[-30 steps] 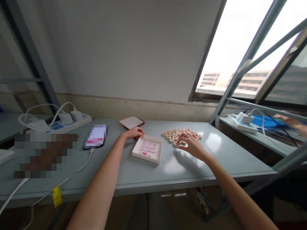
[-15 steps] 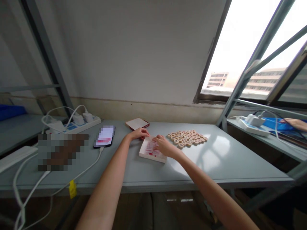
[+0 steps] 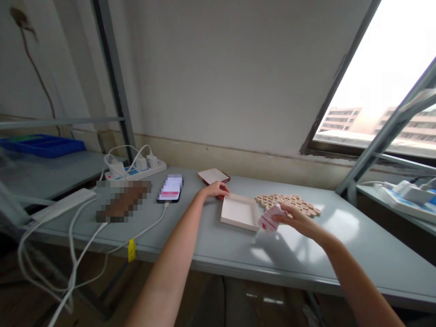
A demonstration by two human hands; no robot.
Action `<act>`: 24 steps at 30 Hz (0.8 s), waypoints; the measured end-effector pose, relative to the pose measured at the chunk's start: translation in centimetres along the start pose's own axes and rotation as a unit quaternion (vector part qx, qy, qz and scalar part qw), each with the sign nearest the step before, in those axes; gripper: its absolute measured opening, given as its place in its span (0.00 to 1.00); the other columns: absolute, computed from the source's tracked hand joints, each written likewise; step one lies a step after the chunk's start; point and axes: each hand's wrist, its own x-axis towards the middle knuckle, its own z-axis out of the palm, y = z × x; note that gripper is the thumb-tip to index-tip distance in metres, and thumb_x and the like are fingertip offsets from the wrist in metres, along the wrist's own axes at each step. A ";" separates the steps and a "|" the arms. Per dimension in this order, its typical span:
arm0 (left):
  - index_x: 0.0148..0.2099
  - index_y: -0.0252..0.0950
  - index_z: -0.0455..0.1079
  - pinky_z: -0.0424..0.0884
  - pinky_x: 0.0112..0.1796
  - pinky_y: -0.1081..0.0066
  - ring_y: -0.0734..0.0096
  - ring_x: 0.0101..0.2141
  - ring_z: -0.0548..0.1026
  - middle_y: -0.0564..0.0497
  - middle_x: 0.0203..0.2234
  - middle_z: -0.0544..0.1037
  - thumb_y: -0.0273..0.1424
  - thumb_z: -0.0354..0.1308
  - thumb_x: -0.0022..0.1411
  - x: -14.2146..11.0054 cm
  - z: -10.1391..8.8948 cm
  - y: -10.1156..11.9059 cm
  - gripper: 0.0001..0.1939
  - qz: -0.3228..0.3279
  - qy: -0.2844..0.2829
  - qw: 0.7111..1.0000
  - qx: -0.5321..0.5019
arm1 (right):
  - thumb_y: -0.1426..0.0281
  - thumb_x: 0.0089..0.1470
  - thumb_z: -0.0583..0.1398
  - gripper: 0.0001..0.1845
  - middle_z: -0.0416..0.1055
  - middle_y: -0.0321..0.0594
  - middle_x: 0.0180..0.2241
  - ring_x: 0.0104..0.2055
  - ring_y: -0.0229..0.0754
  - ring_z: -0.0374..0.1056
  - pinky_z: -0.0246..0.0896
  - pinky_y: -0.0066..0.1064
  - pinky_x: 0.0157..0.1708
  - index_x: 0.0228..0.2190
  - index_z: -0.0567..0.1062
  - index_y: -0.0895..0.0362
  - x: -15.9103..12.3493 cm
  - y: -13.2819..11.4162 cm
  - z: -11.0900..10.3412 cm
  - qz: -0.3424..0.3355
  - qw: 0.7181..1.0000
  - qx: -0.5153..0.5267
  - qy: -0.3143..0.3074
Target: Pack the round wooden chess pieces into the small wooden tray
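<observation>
I have the left hand [image 3: 220, 190] at the far-left corner of the shallow white square box [image 3: 239, 210] on the grey tabletop [image 3: 213, 243], grip unclear; the right hand [image 3: 293, 216] pinches a red-printed white wrapper [image 3: 269, 220]. Sweeping low could scatter the pale wooden discs [image 3: 279, 199].

We can read no word, brand or number with certainty here. We see red print on the crumpled clear wrapper [image 3: 270, 221] in the right hand [image 3: 298, 219], but its creases break up the characters. On the round wooden pieces [image 3: 289, 202] we make out dark marks, too blurred to read. The side of the dark-red-edged lid [image 3: 214, 175] carries small pale marks that we cannot decipher. The phone [image 3: 171, 188] has its screen pixelated, and on the yellow cable tag [image 3: 131, 250] we can read nothing.
</observation>
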 end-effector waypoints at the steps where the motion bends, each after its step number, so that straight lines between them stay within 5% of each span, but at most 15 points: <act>1: 0.28 0.30 0.68 0.62 0.23 0.76 0.79 0.19 0.67 0.54 0.18 0.70 0.31 0.60 0.42 0.0 0.1 0.0 0.10 -0.002 0.001 1.000 0.002 | 0.58 0.49 0.52 0.15 0.68 0.43 0.30 0.33 0.44 0.64 0.61 0.35 0.32 0.29 0.68 0.56 -0.6 0.8 0.0 0.016 0.999 -0.043 0.013; 5: 0.29 0.29 0.68 0.60 0.21 0.78 0.79 0.18 0.66 0.54 0.16 0.69 0.32 0.55 0.48 -0.2 0.2 0.4 0.09 -0.001 0.049 0.998 0.036 | 0.62 0.46 0.55 0.18 0.66 0.46 0.39 0.43 0.50 0.62 0.57 0.43 0.41 0.40 0.66 0.55 -2.6 1.6 0.9 0.065 0.969 -0.224 0.088; 9: 0.28 0.30 0.67 0.56 0.19 0.79 0.83 0.15 0.60 0.54 0.20 0.70 0.33 0.49 0.53 -0.5 -0.6 1.7 0.11 0.083 0.235 0.966 0.074 | 0.59 0.49 0.52 0.20 0.66 0.46 0.41 0.44 0.53 0.62 0.57 0.45 0.37 0.43 0.63 0.53 -4.0 0.3 1.3 0.092 0.939 -0.310 0.118; 12: 0.28 0.31 0.67 0.54 0.18 0.78 0.83 0.15 0.59 0.53 0.22 0.70 0.35 0.43 0.56 -0.7 -1.1 2.5 0.16 0.110 0.303 0.944 0.066 | 0.59 0.48 0.52 0.17 0.68 0.46 0.39 0.42 0.53 0.64 0.57 0.44 0.34 0.40 0.65 0.53 -4.5 0.3 1.3 0.106 0.931 -0.329 0.117; 18: 0.27 0.32 0.68 0.57 0.21 0.77 0.80 0.17 0.62 0.53 0.20 0.70 0.35 0.44 0.55 -0.3 0.2 1.9 0.15 0.100 0.283 0.946 0.121 | 0.67 0.46 0.52 0.19 0.69 0.39 0.28 0.26 0.42 0.65 0.59 0.36 0.28 0.43 0.63 0.52 -4.3 0.3 1.5 0.081 0.982 -0.160 0.064; 24: 0.26 0.33 0.70 0.61 0.30 0.75 0.73 0.26 0.67 0.51 0.22 0.72 0.36 0.47 0.54 0.2 1.9 1.8 0.15 0.101 0.242 0.947 0.184 | 0.61 0.49 0.54 0.19 0.67 0.41 0.37 0.33 0.40 0.64 0.61 0.33 0.34 0.43 0.63 0.52 -1.8 -4.2 0.3 -0.031 0.998 0.041 0.029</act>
